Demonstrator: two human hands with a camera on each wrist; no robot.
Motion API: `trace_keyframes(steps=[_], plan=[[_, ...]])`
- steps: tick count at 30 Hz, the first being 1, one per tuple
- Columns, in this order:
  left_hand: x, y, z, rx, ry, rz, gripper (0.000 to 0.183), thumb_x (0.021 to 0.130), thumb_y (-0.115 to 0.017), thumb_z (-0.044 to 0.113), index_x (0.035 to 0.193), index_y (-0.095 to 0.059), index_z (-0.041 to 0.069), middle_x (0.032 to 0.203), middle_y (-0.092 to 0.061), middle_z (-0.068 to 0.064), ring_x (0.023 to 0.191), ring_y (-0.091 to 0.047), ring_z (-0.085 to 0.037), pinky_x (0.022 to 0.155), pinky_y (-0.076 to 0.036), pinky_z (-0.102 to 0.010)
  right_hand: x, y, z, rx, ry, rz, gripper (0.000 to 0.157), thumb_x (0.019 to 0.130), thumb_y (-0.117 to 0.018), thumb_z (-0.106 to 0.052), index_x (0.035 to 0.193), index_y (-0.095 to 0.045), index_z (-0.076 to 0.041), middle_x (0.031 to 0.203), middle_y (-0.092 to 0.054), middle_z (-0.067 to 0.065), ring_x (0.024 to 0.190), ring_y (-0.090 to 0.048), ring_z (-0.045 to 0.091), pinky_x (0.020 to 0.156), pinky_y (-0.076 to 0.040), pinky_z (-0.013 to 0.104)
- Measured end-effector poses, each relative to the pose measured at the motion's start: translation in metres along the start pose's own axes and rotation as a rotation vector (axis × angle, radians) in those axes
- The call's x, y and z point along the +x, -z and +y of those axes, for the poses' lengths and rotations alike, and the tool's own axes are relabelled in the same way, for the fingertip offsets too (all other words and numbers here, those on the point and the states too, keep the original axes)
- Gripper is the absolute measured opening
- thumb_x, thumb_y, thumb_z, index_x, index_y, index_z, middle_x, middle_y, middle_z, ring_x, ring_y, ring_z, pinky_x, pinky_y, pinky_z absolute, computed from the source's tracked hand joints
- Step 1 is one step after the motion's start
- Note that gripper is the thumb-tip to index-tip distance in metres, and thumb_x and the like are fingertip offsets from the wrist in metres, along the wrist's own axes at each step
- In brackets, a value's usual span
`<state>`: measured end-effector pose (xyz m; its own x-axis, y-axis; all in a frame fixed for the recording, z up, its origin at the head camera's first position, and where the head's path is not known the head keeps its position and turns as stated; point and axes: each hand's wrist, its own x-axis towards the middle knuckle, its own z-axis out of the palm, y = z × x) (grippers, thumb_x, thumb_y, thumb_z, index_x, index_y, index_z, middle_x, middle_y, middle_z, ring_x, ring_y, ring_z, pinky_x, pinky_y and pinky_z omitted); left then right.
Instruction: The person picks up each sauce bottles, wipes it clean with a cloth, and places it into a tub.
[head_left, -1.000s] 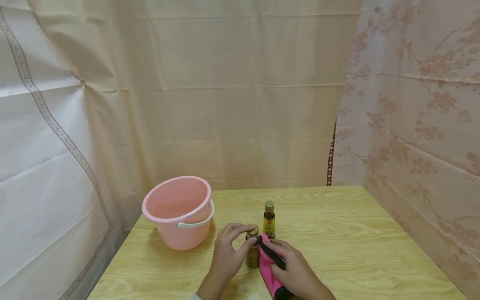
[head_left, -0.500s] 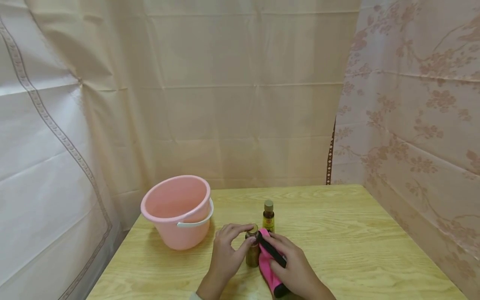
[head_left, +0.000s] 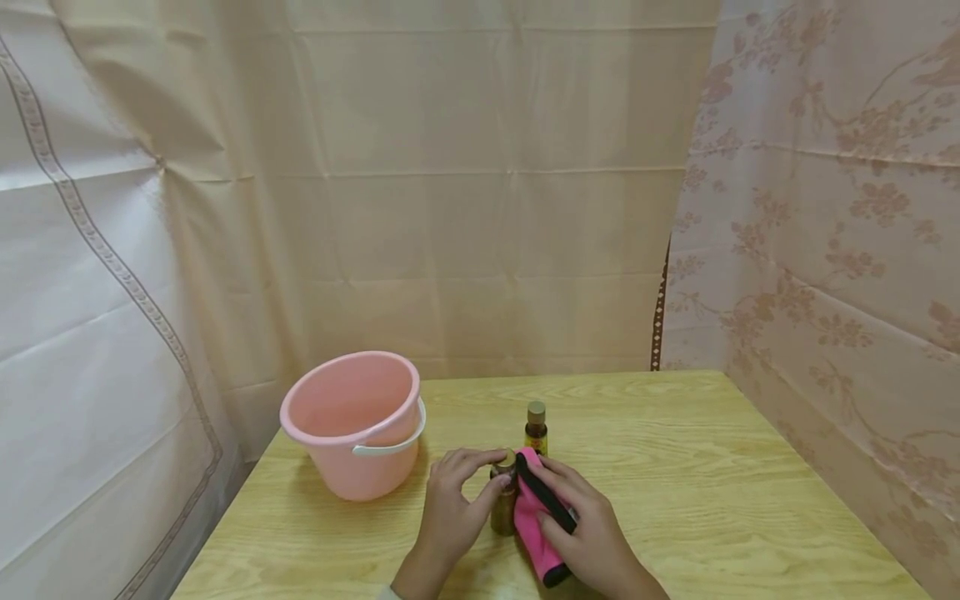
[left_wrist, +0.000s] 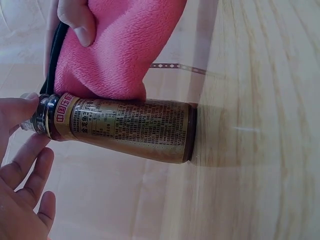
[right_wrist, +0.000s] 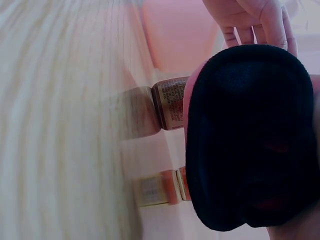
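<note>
A glass bottle [head_left: 503, 510] with a gold cap and a printed label stands upright on the table. My left hand [head_left: 453, 506] pinches it at the neck and cap between thumb and fingers; in the left wrist view the bottle [left_wrist: 135, 127] appears sideways. My right hand [head_left: 588, 525] grips a pink plush cloth [head_left: 531, 533] with black edging and presses it against the bottle's right side. The right wrist view shows the cloth's black part [right_wrist: 250, 130] hiding much of the bottle. Behind the cloth stands a second dark bottle [head_left: 536, 429], its lower part hidden.
A pink bucket [head_left: 363, 467] with a white handle stands on the left of the wooden table [head_left: 712, 492]. Beige curtains [head_left: 480, 208] hang behind, and a flowered curtain [head_left: 847, 250] hangs along the right side.
My right hand has shifted the pink cloth slightly upward along the bottle, covering more of the second bottle. The left hand keeps its hold on the neck.
</note>
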<state>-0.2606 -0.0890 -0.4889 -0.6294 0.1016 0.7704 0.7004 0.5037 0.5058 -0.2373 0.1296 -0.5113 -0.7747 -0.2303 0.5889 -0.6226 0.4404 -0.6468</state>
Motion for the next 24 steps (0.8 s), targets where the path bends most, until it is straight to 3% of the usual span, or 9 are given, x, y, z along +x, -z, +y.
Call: trace_keyframes(steps=[14, 24], plan=[[-0.0024, 0.0016, -0.0002, -0.002, 0.014, -0.012, 0.027, 0.091, -0.081, 0.027, 0.117, -0.077, 0.028, 0.11, -0.074, 0.012, 0.103, -0.067, -0.012, 0.088, -0.042, -0.041, -0.0001, -0.0012, -0.0027, 0.065, -0.122, -0.07, 0.076, 0.083, -0.075, 0.007, 0.144, -0.06, -0.036, 0.149, -0.055, -0.005, 0.129, -0.06, 0.021, 0.09, -0.056, 0.026], [-0.0002, 0.0009, 0.0006, 0.002, 0.004, -0.021, 0.027, 0.091, -0.081, 0.026, 0.118, -0.077, 0.028, 0.113, -0.075, 0.011, 0.106, -0.068, -0.012, 0.089, -0.041, -0.043, -0.0011, -0.0001, 0.0026, 0.01, -0.166, -0.186, 0.07, 0.088, -0.073, 0.0, 0.147, -0.057, -0.034, 0.147, -0.057, -0.003, 0.123, -0.062, 0.021, 0.082, -0.052, 0.024]])
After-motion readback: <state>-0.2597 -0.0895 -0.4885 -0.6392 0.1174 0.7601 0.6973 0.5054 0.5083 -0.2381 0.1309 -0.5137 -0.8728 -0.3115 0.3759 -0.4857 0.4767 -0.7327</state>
